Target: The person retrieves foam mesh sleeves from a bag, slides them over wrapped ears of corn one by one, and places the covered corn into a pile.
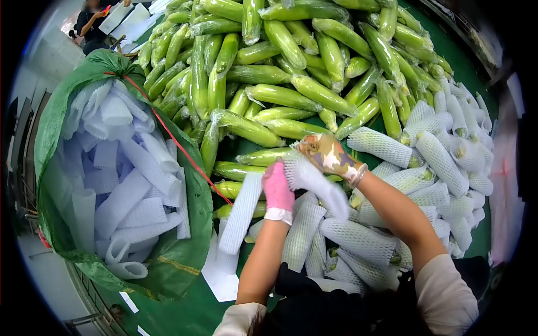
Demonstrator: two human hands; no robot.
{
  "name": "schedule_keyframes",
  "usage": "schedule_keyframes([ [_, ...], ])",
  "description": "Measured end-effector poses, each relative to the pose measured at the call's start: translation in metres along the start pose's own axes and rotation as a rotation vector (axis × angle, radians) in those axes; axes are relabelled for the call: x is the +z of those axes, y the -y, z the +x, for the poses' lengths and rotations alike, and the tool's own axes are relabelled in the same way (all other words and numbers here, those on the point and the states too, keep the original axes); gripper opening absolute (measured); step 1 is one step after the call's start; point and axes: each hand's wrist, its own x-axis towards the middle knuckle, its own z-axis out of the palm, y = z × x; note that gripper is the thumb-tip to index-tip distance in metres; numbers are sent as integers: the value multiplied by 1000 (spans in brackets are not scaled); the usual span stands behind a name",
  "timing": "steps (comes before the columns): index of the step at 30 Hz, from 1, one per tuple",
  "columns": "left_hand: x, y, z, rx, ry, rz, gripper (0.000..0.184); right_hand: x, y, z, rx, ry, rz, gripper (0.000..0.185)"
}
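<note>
My left hand, in a pink glove, is closed at the middle of the view, with a white foam net sleeve hanging from it on the left. Just right of it, my right hand, in a camouflage-patterned glove, is closed round the end of a plastic-wrapped green corn cob. Another foam net hangs curved between the hands, its top edge at the cob's tip. Most of that cob is hidden by the net and my right glove. Unsleeved wrapped cobs lie just beyond both hands.
A green sack full of foam nets stands at the left. Wrapped cobs are heaped at the back. Sleeved cobs pile up at the right and near my body. A co-worker is at the far left.
</note>
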Motion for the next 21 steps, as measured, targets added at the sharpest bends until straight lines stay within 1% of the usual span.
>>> schedule_keyframes([
  [1,2,12,7,19,-93,50,32,-7,4,8,3,26,-268,14],
  [2,13,16,2,-61,-112,4,31,12,63,3,287,-46,-351,15],
  [3,10,33,9,-117,-150,-2,37,2,53,13,212,71,-871,14],
  [5,12,59,18,-68,-308,-25,48,-24,-59,13,-305,133,-1237,14],
  [6,12,58,18,-72,-313,-29,48,-25,-59,10,51,108,-859,13],
  [7,12,52,15,-138,-243,-46,53,-27,-61,5,389,80,-465,13],
  [8,12,46,13,-199,-170,-64,58,-35,-102,0,330,118,-131,13],
  [9,8,38,6,-198,-173,-70,58,-22,-59,-20,105,130,-60,13],
  [11,-3,19,-13,-471,146,-152,60,-8,-32,-30,-48,67,-360,16],
  [12,3,0,-29,-476,144,-148,60,6,26,-32,145,17,-458,18],
  [13,12,-21,-52,-568,221,-201,56,20,79,-36,350,-32,-549,20],
  [14,14,-20,-57,-616,255,-235,54,23,85,-41,297,-73,-396,23],
  [15,16,-19,-62,-664,288,-266,52,25,91,-37,305,-69,-395,23],
  [16,17,-3,-52,-487,424,-299,53,25,98,-28,194,-50,-318,23],
  [17,12,5,-43,-376,491,-263,53,21,103,-20,79,-35,-241,23],
  [18,8,12,-34,-262,548,-232,53,13,80,-7,18,-82,-307,22],
  [19,14,-8,-40,-81,512,43,52,8,73,7,185,-172,-363,24],
  [20,20,-28,-45,82,438,328,51,5,46,20,185,-199,-196,24],
  [21,24,-37,-41,181,343,473,49,3,25,29,190,-222,-27,25],
])
